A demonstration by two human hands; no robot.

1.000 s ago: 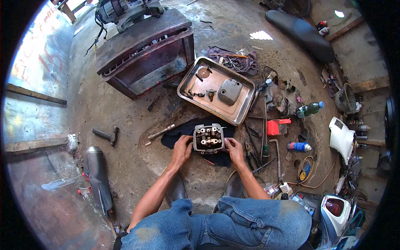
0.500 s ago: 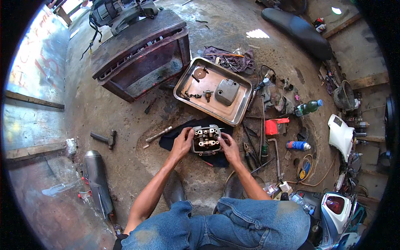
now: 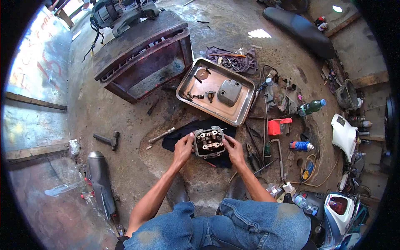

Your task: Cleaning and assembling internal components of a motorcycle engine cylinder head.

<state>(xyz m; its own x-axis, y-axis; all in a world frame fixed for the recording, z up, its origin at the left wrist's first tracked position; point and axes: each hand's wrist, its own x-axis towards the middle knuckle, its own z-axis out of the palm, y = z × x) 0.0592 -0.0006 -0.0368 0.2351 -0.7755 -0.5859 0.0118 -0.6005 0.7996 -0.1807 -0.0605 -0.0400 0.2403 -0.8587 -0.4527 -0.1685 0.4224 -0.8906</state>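
Note:
My left hand (image 3: pixel 183 150) grips the left side of a metal engine cylinder head (image 3: pixel 208 143), whose open top shows bolts and valve-train parts. On the opposite side, my right hand (image 3: pixel 233 151) holds it with thumb and fingers. The head is over a dark cloth (image 3: pixel 175 139); I cannot tell whether it rests on it. Beyond it lies a steel tray (image 3: pixel 235 114) with a grey valve cover (image 3: pixel 229 91), a small disc (image 3: pixel 202 74) and small dark parts. A pale rod-like tool (image 3: pixel 161 134) lies to the left of the cloth.
A hammer (image 3: pixel 106 139) and an exhaust muffler (image 3: pixel 98 181) lie left. A wooden stand (image 3: pixel 141 83) bears machinery at the back. Right are pliers (image 3: pixel 254 158), a red container (image 3: pixel 278 125), a spray can (image 3: pixel 301 146), a bottle (image 3: pixel 310 107), a black seat (image 3: pixel 298 31) and white body panels (image 3: pixel 343 133).
The cylinder head has turned slightly anticlockwise between my hands, which have shifted with it and still grip both sides. The surroundings show only a small shift of view.

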